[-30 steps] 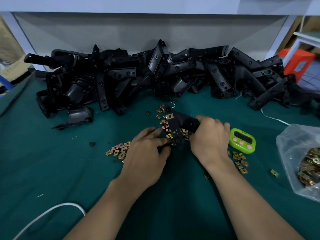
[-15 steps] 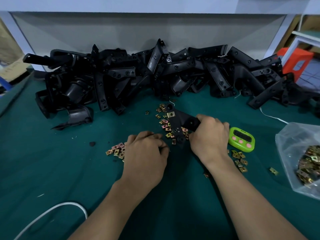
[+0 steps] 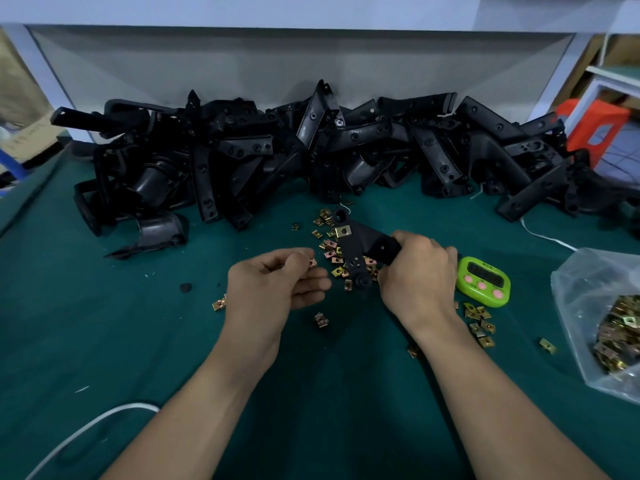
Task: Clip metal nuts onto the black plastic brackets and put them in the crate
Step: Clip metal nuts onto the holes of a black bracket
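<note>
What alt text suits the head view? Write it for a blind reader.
The right hand grips a black bracket carrying one clipped nut over a green mat, while the left hand pinches a metal nut beside it. Loose nuts lie scattered around, with a pile of black brackets behind.

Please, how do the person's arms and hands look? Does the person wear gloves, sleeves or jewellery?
Both forearms are bare down to the picture's edge: no sleeves show. The left hand and the right hand wear no gloves. No ring, watch or bracelet is visible.
</note>
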A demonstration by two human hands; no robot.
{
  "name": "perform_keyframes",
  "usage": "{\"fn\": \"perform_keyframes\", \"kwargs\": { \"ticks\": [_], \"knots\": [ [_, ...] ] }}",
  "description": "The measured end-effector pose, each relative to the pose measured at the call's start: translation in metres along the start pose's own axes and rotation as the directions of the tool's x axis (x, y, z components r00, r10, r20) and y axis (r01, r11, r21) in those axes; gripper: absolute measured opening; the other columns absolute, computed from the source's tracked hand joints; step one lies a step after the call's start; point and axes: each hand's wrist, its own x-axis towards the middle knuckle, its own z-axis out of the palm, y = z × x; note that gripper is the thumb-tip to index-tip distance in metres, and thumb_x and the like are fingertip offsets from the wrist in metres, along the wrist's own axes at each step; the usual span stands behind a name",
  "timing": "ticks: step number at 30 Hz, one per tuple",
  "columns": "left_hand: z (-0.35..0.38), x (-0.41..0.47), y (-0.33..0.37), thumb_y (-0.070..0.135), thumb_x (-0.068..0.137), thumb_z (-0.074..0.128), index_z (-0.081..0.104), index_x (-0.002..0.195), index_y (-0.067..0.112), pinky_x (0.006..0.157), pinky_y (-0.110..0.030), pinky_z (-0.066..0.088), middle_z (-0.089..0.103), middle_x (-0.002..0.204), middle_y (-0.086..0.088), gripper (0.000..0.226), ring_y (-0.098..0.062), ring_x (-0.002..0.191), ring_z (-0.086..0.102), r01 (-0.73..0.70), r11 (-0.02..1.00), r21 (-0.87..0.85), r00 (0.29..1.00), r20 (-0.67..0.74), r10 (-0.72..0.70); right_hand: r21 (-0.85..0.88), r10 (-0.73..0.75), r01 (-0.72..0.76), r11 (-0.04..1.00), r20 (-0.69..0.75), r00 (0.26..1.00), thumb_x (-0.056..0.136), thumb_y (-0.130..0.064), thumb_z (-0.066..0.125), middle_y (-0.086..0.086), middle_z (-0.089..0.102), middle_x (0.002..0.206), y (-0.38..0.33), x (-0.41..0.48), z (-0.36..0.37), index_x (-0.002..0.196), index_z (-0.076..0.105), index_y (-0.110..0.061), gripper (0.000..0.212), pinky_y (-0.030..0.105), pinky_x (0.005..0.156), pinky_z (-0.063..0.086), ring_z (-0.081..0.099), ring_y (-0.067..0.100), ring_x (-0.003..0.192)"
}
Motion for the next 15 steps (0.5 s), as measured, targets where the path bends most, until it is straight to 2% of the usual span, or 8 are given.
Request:
{"fn": "perform_keyframes", "kwargs": {
  "ticks": [9, 12, 15],
  "knots": [
    [-0.0044, 0.0037, 0.0011, -0.002, 0.090, 0.069, 0.081, 0.080, 0.009, 0.062, -0.022, 0.058, 0.077, 0.085, -0.017, 0.020, -0.023, 0.075, 0.076, 0.045, 0.995, -0.087, 0.997, 0.067, -0.039, -0.001, -0.004, 0.005, 1.000, 0.014, 1.000, 0.076, -0.003, 0.066, 0.002, 0.061, 0.069, -0.0001, -0.0004, 0.0004, 0.074, 0.058, -0.023, 0.022, 0.039, 0.090, 0.035, 0.050, 0.026, 0.075],
    [-0.0056, 0.0025, 0.0021, 0.014, 0.079, 0.079, 0.083, 0.081, 0.016, 0.061, -0.022, 0.058, 0.077, 0.087, -0.016, 0.006, -0.021, 0.077, 0.076, 0.094, 0.988, -0.122, 0.990, 0.117, -0.080, 0.004, -0.012, 0.011, 1.000, 0.014, 1.000, 0.075, -0.003, 0.067, 0.002, 0.061, 0.068, -0.0002, -0.0008, 0.0015, 0.077, 0.059, -0.022, 0.020, 0.038, 0.089, 0.035, 0.050, 0.026, 0.074],
    [-0.0063, 0.0021, 0.0027, 0.023, 0.070, 0.080, 0.083, 0.079, 0.020, 0.057, -0.019, 0.056, 0.078, 0.087, -0.013, 0.011, -0.018, 0.074, 0.076, 0.105, 0.991, -0.086, 0.986, 0.138, -0.092, 0.024, -0.023, 0.022, 0.999, 0.014, 1.000, 0.074, -0.004, 0.068, 0.001, 0.058, 0.066, -0.0002, -0.0009, 0.0020, 0.074, 0.054, -0.023, 0.023, 0.037, 0.087, 0.035, 0.045, 0.025, 0.071]
  ]
}}
